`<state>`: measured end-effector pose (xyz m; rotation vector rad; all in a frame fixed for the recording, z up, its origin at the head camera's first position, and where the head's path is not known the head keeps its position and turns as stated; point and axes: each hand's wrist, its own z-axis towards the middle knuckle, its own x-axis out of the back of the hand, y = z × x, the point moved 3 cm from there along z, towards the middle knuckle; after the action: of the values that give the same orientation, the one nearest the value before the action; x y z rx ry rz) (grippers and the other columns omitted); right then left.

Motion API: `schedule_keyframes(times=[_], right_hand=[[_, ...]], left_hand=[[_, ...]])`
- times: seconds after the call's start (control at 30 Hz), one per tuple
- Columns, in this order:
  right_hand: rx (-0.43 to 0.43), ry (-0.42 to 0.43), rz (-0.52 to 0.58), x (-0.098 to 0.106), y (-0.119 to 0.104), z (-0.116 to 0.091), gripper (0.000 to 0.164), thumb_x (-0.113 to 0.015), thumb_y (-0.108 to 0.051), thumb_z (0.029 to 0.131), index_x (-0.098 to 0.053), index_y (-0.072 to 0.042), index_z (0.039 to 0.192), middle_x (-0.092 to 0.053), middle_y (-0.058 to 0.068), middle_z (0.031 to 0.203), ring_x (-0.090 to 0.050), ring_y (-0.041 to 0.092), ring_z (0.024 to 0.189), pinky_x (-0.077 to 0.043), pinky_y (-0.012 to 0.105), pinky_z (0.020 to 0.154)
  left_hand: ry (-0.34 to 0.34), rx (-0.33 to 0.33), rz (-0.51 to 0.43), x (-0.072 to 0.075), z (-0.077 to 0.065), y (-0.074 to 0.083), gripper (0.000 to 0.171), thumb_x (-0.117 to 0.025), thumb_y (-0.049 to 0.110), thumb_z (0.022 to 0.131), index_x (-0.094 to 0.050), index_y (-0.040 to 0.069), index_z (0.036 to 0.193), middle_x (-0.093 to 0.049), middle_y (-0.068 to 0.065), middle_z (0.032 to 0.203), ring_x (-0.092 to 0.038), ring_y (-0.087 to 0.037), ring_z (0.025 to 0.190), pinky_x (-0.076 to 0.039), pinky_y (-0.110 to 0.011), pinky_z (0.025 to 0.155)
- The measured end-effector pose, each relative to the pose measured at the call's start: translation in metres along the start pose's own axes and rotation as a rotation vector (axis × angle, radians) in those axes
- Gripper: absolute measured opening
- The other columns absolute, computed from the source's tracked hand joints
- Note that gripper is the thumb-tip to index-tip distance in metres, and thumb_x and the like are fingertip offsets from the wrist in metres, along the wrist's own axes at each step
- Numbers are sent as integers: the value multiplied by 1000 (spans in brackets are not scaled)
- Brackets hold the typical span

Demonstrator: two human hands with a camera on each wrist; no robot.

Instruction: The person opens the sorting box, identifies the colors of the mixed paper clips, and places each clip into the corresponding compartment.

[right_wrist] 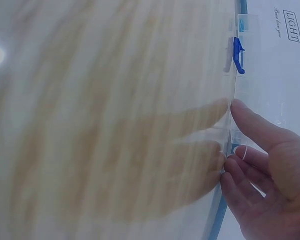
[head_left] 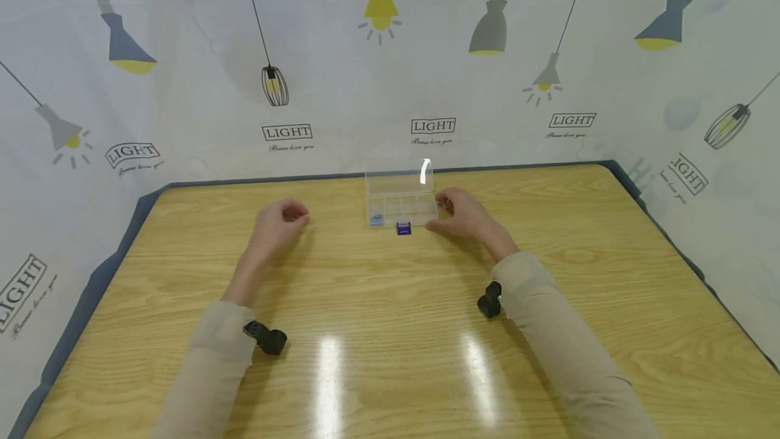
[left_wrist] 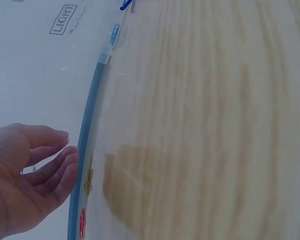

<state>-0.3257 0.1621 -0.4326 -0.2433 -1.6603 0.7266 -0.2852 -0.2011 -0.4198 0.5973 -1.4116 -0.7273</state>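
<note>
Clear box [head_left: 393,207] stands toward the far edge of the wood-grain table [head_left: 396,290], its right end between the thumb and fingers of the right hand [head_left: 466,215] and its left end well apart from the left hand [head_left: 277,222]. Nearest are 2 beige sleeves [head_left: 563,337], each with 1 black wrist camera [head_left: 266,339] at the cuff. Farther out, the left hand is bent in a loose, empty curl, to the left of the box. The blue clasp [head_left: 403,229] sits at the middle of the box's near side, left of the right thumb. That thumb touches the near right corner, while the other fingers curl at the right end, gripping the box. Small blue pieces [head_left: 377,219] lie in the leftmost compartment, at the end opposite the grip. Behind the compartments the transparent lid [head_left: 396,180] stands raised. Farthest back hangs a pale cloth [head_left: 329,39] printed with lamps.
</note>
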Motion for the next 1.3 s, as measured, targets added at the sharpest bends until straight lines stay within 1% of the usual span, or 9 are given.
schedule_keyframes(times=[0.2, 0.37, 0.57, 0.67, 0.77, 0.83, 1.07, 1.17, 1.3], right_hand=[[-4, -4, -1, 0, 0, 1, 66, -82, -29, 86, -53, 3, 136, -56, 19, 129, -52, 32, 116, -43, 47, 103], [-13, -5, -2, 1, -1, 1, 65, -82, -29, 85, -54, 2, 135, -57, 18, 128, -52, 32, 116, -43, 47, 103], [-3, -1, -6, 1, 0, 1, 64, -82, -29, 85, -55, 3, 134, -57, 19, 126, -53, 33, 115, -44, 47, 102], [-4, 0, -4, 1, 0, 1, 64, -82, -28, 85, -55, 3, 134, -57, 19, 126, -53, 33, 115, -44, 47, 102], [-5, -1, -3, 1, -1, 1, 64, -82, -28, 85, -55, 3, 134, -57, 19, 126, -52, 32, 114, -44, 47, 102], [-4, 0, -3, 1, -1, 0, 64, -82, -28, 85, -55, 3, 134, -57, 19, 126, -52, 32, 114, -44, 47, 102], [-3, 2, 8, 1, -1, 0, 62, -82, -27, 86, -55, 3, 134, -57, 18, 125, -52, 31, 113, -44, 47, 101], [-4, 6, 10, 1, 0, 0, 62, -82, -27, 85, -55, 2, 133, -57, 18, 125, -52, 31, 112, -44, 46, 101], [2, 5, 6, 0, 0, 1, 62, -82, -27, 86, -56, 3, 133, -57, 18, 124, -52, 31, 112, -44, 47, 101]], left_hand=[[4, 12, 42, 10, -2, -13, 19, -63, 5, 96, -67, -8, 109, -68, -23, 104, -63, -34, 96, -50, -43, 87], [-14, 33, 74, 16, -5, -19, 19, -63, 5, 95, -66, -7, 109, -68, -23, 104, -63, -35, 96, -50, -45, 87], [-77, 14, 157, 21, -8, -21, 20, -64, 1, 90, -67, -11, 106, -68, -24, 100, -62, -36, 95, -51, -47, 86], [-106, 29, 179, 21, -9, -22, 17, -65, 3, 92, -68, -10, 104, -68, -23, 99, -62, -35, 94, -50, -46, 85], [-120, 46, 185, 21, -9, -23, 15, -65, 5, 94, -69, -7, 101, -68, -21, 98, -61, -34, 93, -50, -45, 84], [-125, 44, 190, 21, -10, -23, 14, -65, 5, 95, -69, -7, 100, -68, -21, 99, -62, -34, 94, -50, -46, 85], [-112, 4, 190, 23, -10, -23, 14, -66, 5, 94, -70, -7, 99, -70, -21, 97, -63, -35, 93, -50, -47, 86], [-100, -5, 179, 22, -10, -21, 14, -67, 5, 93, -70, -7, 99, -70, -20, 95, -63, -34, 92, -50, -45, 84], [-89, -2, 152, 19, -9, -17, 15, -67, 7, 94, -71, -6, 100, -70, -19, 95, -63, -31, 89, -49, -38, 80]])
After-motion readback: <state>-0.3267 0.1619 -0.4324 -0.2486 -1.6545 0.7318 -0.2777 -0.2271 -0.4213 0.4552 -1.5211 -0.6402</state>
